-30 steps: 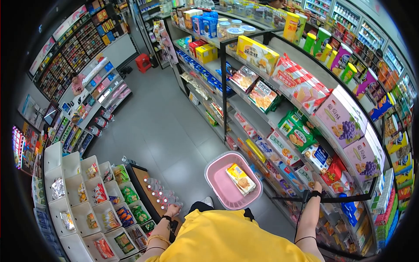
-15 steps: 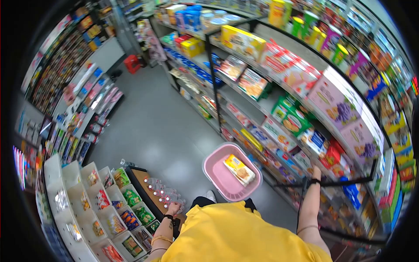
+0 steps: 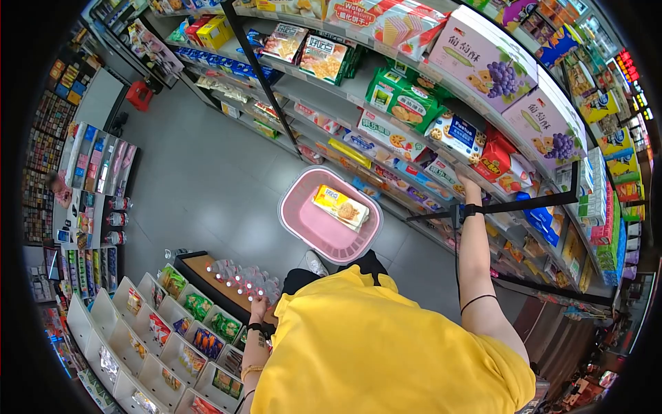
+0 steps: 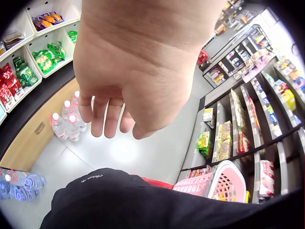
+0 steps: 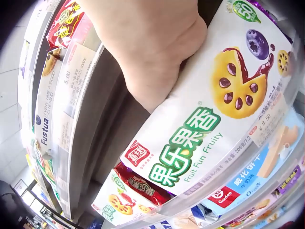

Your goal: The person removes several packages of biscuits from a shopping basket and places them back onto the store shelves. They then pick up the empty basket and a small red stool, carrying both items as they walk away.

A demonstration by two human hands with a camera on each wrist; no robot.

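My right hand (image 3: 469, 186) reaches into the shelf beside a white fruit-biscuit package (image 3: 443, 174). In the right wrist view this hand (image 5: 150, 52) lies against the upper edge of the package (image 5: 190, 129); its fingers are hidden, so whether they grip cannot be seen. My left hand (image 3: 258, 308) hangs low near bottled water (image 3: 241, 279); in the left wrist view the hand (image 4: 136, 78) is empty, fingers loosely bent. On the floor a pink basket (image 3: 291, 200) holds a yellow-and-white biscuit pack (image 3: 341, 207).
A black shelf bar (image 3: 524, 203) crosses near the right forearm. Grape biscuit boxes (image 3: 483, 58), a red bag (image 3: 498, 162) and green packs (image 3: 403, 100) fill the shelves above. White snack bins (image 3: 148, 324) stand at lower left. A person (image 3: 61, 190) is at the far-left counter.
The head view has turned, so shelves and basket appear farther left and higher. The right hand remains at the same shelf spot beside the white package. The left hand still hangs low by the bottles.
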